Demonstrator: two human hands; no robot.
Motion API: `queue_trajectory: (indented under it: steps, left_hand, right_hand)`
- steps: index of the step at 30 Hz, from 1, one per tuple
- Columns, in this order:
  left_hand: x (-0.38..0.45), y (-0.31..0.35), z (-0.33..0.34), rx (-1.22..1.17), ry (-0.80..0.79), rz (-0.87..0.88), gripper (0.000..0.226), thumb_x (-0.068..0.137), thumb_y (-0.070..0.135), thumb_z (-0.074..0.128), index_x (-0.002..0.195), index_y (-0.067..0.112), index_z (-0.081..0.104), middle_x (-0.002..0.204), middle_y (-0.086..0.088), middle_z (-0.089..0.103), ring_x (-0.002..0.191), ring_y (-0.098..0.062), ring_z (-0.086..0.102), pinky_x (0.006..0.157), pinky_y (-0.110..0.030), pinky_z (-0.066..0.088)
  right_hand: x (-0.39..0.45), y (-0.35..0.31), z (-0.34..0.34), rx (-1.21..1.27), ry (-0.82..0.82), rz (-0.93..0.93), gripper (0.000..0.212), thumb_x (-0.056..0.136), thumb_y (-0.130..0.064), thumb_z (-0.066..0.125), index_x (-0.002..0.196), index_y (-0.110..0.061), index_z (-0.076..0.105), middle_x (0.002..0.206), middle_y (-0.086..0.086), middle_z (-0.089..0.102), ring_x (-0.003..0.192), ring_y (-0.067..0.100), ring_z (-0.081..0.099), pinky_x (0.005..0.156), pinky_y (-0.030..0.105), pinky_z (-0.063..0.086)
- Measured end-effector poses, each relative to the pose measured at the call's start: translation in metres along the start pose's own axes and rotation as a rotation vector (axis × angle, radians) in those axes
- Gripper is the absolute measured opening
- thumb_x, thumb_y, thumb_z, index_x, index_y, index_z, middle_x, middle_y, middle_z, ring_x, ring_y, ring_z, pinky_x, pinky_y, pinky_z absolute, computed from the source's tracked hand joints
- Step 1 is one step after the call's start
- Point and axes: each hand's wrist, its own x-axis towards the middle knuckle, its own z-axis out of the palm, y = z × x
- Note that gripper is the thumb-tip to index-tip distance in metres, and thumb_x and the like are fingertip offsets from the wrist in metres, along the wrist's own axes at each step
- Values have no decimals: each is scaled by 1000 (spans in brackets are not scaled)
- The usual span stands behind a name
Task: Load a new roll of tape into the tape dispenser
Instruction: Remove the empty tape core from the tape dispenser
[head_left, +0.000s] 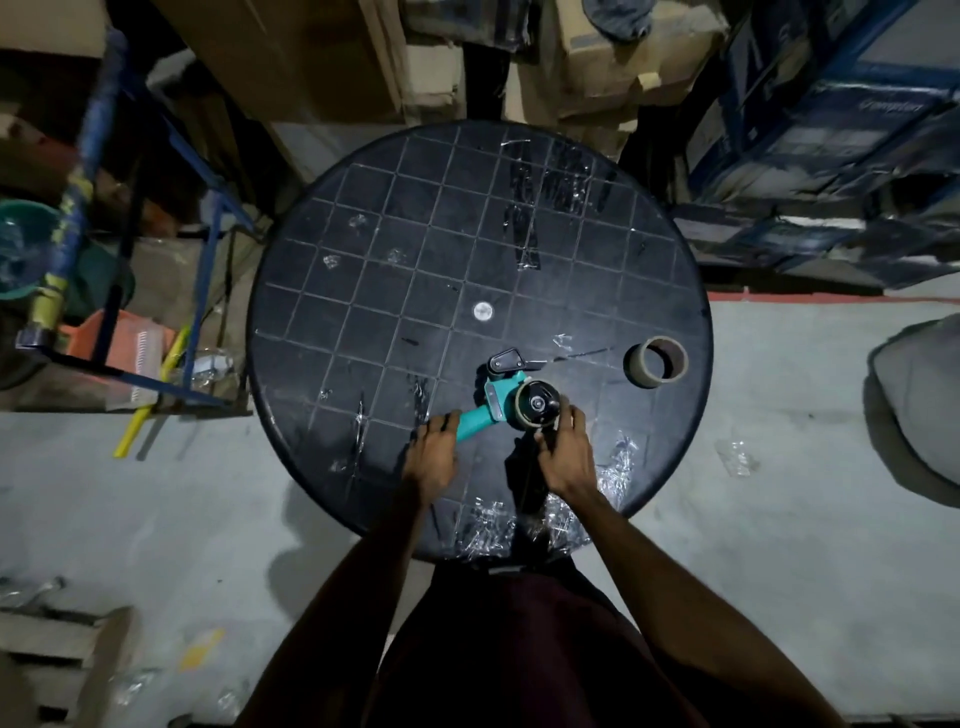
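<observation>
Round black gridded table (363, 249), tape scraps; cardboard boxes (291, 57) behind.

Just one bit of lettering here: pale script on a blue box (878, 111) at the upper right, too blurred to spell out. No other text, label or number can be read.

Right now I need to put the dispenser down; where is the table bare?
Barest: left-centre of the table, left of the white centre cap. Crowded: near edge with crumpled tape scraps, far right with stuck tape strips, right edge by the cardboard core.
</observation>
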Motion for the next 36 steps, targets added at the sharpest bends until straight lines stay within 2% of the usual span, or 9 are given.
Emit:
queue_trajectory:
  steps: [5, 7, 10, 15, 20, 25, 29, 32, 36]
  left_hand:
    - [2, -9, -14, 87, 103, -6, 74, 85, 6, 62, 152, 21, 34, 147, -12, 41, 127, -34, 44, 105, -50, 43]
    - [0, -3, -20, 106, 187, -23, 69, 82, 13, 67, 146, 14, 41, 140, -16, 47, 121, -33, 48, 100, -46, 45]
    - [-4, 18, -28, -87, 277, 10, 54, 84, 8, 63, 137, 7, 54, 126, -17, 56, 113, -31, 52, 91, -42, 50]
    - [1, 65, -34, -359, 164, 83, 28, 90, 1, 56, 116, 0, 67, 105, -18, 69, 92, -32, 68, 80, -35, 55]
    - [20, 96, -38, -358, 38, 1, 16, 96, 12, 56, 103, 1, 64, 97, -17, 71, 82, -31, 68, 70, -37, 56]
    - [38, 113, -44, -237, -75, -63, 27, 99, 17, 53, 122, 5, 59, 121, -18, 61, 107, -38, 63, 84, -40, 50]
    - [48, 115, -36, -279, -143, -99, 31, 98, 10, 52, 128, 4, 55, 127, -21, 58, 111, -37, 59, 88, -38, 47]
    - [50, 118, -32, -313, -124, -108, 33, 97, 6, 51, 130, 3, 53, 123, -24, 62, 114, -38, 58, 96, -39, 44]
    - [57, 120, -29, -353, -110, -152, 27, 99, 9, 50, 123, 0, 57, 119, -27, 65, 120, -42, 55, 110, -43, 35]
  right_hand:
    - [-11, -10, 1, 33, 5, 73, 71, 96, -16, 61, 157, -15, 24, 149, 16, 44, 128, 35, 51, 106, 47, 44]
    - [-13, -13, 1, 90, 35, 103, 65, 96, -15, 61, 153, -12, 30, 139, 18, 55, 122, 34, 57, 103, 47, 48]
    - [-7, -12, 1, 120, 83, 162, 43, 95, -14, 63, 136, -6, 53, 120, 18, 68, 106, 33, 67, 94, 43, 56]
    - [13, -7, 0, 141, 130, 249, 35, 97, -16, 62, 129, -2, 59, 128, 22, 61, 115, 37, 61, 100, 45, 51]
    - [36, -9, -7, 204, 62, 236, 40, 97, -14, 63, 135, -2, 57, 129, 22, 65, 119, 34, 62, 103, 38, 50]
    - [54, -2, -6, 216, 0, 230, 22, 91, -8, 69, 112, -2, 71, 108, 19, 74, 103, 33, 68, 95, 36, 53]
    - [63, -1, -8, 225, -70, 251, 16, 91, -14, 71, 105, -6, 74, 98, 13, 74, 88, 25, 68, 87, 27, 53]
    - [72, 6, -3, 211, -136, 262, 20, 92, -21, 68, 110, -14, 73, 106, 17, 73, 92, 29, 70, 91, 32, 56]
    - [80, 10, -2, 186, -206, 299, 24, 94, -18, 64, 114, -6, 70, 112, 20, 69, 101, 33, 67, 85, 25, 46]
